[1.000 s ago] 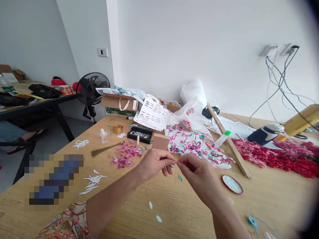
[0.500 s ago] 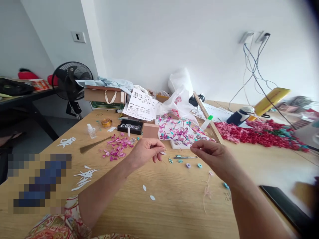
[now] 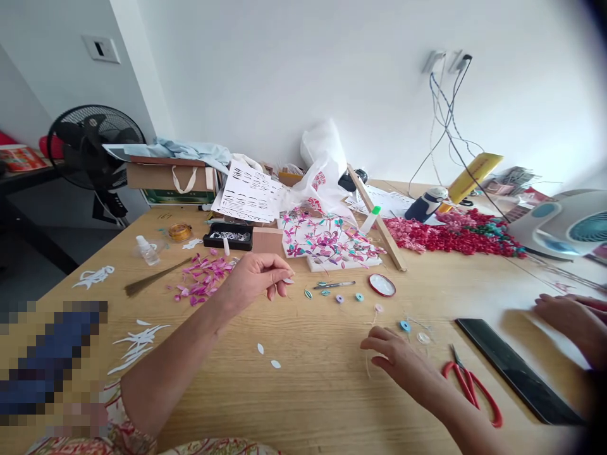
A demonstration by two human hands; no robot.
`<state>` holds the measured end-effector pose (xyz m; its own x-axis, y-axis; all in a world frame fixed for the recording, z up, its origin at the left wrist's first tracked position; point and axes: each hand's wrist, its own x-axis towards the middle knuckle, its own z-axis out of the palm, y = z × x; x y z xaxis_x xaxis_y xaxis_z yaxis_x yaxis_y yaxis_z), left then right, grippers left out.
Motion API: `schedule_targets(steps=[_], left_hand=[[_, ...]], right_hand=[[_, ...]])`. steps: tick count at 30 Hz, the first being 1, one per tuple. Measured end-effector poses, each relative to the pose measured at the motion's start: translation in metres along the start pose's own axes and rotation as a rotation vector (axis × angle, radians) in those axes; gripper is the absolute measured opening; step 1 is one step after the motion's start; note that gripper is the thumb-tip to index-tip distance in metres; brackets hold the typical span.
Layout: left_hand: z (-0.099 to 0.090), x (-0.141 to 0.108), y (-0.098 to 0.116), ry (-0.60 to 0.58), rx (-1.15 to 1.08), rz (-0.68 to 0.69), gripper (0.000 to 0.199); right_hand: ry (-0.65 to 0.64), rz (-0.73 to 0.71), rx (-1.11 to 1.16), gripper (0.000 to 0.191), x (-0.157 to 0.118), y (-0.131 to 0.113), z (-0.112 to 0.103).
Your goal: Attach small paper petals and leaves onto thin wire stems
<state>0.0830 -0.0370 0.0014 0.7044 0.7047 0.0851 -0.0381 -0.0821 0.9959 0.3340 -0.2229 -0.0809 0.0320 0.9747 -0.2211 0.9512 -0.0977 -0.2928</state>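
My left hand [image 3: 258,276] is raised above the middle of the table, thumb and fingertips pinched on a small white leaf-shaped cutout [image 3: 288,280]. Lower down to the right, my right hand [image 3: 397,355] hangs just over the tabletop with its fingers apart. Pale thread [image 3: 368,365] trails beside those fingertips, below a pale pink spool [image 3: 378,308]. Close to the same hand sit a blue spool [image 3: 404,326] and a clear spool [image 3: 423,338]. Two more white cutouts [image 3: 260,348] lie between my arms.
Red-handled pliers [image 3: 469,382] and a black phone-like slab [image 3: 516,366] lie at right. Another person's hands [image 3: 571,319] rest at the right edge. Pink petals [image 3: 202,278], tweezers [image 3: 339,285], a red-rimmed round dish [image 3: 382,285] and flowers on white foam [image 3: 327,243] are farther back.
My right hand has come down and toward me, away from my left hand, and its fingers have spread. My left hand keeps its pinch on the cutout. The view has turned right.
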Motion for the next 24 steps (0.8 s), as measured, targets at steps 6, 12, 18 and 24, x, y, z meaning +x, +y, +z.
schedule_targets(steps=[6, 12, 18, 24], left_hand=[[0.001, -0.004, 0.005, 0.007, 0.009, 0.000, 0.013], [-0.005, -0.001, 0.006, 0.039, -0.006, -0.013, 0.012], [-0.010, 0.000, 0.007, 0.053, -0.051, -0.024, 0.015], [-0.015, -0.004, 0.016, 0.085, -0.070, -0.019, 0.017]], right_hand=[[-0.017, -0.039, -0.013, 0.023, 0.013, 0.003, 0.004], [0.181, -0.045, 0.099, 0.021, 0.010, -0.019, -0.028], [0.385, 0.057, 0.461, 0.020, 0.010, -0.059, -0.067], [0.404, -0.022, 0.625, 0.025, 0.020, -0.091, -0.083]])
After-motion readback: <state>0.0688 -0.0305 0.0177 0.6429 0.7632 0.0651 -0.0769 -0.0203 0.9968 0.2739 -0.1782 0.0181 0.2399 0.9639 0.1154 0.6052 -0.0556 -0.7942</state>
